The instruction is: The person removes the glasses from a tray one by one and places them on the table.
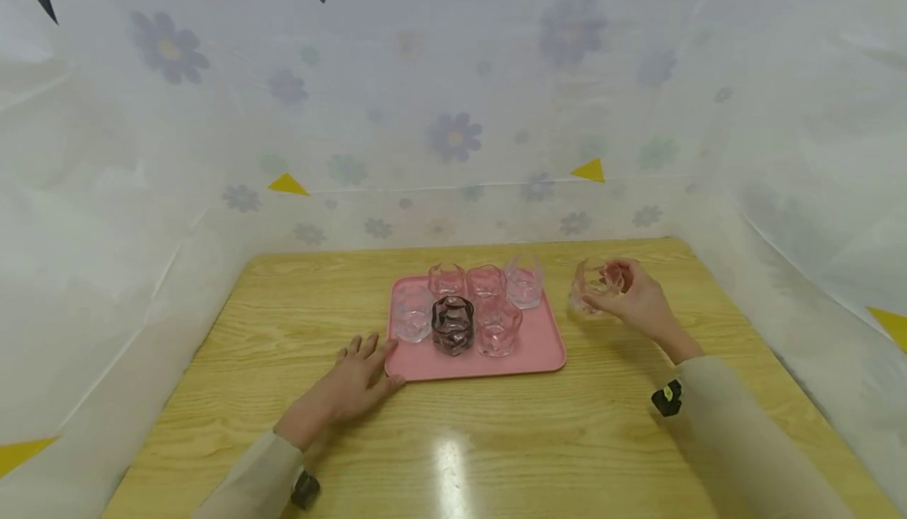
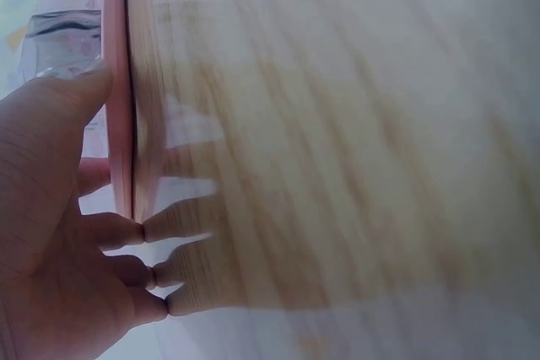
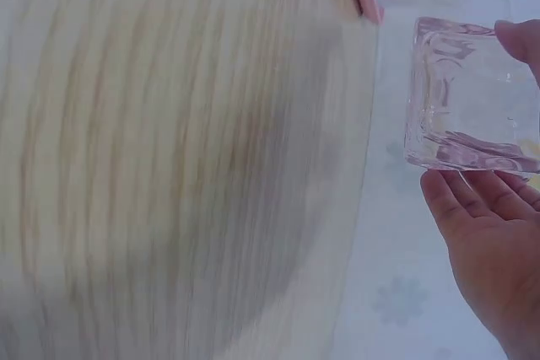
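Note:
Right of the pink tray (image 1: pixel 542 361), my right hand (image 1: pixel 641 302) holds a clear, faintly pink drinking glass (image 1: pixel 583 298) upright. In the right wrist view its thumb lies on one side of the glass (image 3: pixel 439 99) and the fingers on the other. My left hand (image 1: pixel 357 381) rests at the tray's front left corner, fingers spread and relaxed. The left wrist view has its thumb (image 2: pixel 72 94) against the tray's rim (image 2: pixel 118 124) and the other fingertips down on the table. Several wavy glasses stand on the tray, among them a dark grey one (image 1: pixel 453 326).
Beneath everything is a wood-grain table (image 1: pixel 283 306). A white curtain (image 1: pixel 368 109) with flower prints hangs behind it and along both sides. On the tray, a clear glass (image 1: pixel 412 318) stands at the left and pinkish ones (image 1: pixel 498 330) to its right.

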`<state>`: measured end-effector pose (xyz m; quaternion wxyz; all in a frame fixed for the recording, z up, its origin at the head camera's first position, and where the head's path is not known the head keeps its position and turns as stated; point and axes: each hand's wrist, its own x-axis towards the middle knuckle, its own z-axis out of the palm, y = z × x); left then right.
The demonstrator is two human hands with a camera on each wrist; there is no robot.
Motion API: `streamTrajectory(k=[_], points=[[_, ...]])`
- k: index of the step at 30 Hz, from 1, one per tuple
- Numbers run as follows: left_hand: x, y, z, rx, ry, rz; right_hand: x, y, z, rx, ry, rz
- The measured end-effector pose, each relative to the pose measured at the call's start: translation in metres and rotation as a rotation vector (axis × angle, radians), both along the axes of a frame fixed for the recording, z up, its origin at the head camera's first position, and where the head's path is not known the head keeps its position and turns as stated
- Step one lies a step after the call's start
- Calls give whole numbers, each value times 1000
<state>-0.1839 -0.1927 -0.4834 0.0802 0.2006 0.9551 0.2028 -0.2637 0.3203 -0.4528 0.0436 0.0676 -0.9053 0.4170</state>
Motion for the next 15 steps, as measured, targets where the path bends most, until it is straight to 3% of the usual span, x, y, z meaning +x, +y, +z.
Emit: streamTrajectory(k=[15], points=[[1, 1, 1, -7, 2, 3, -1, 74, -5, 40, 29, -153]])
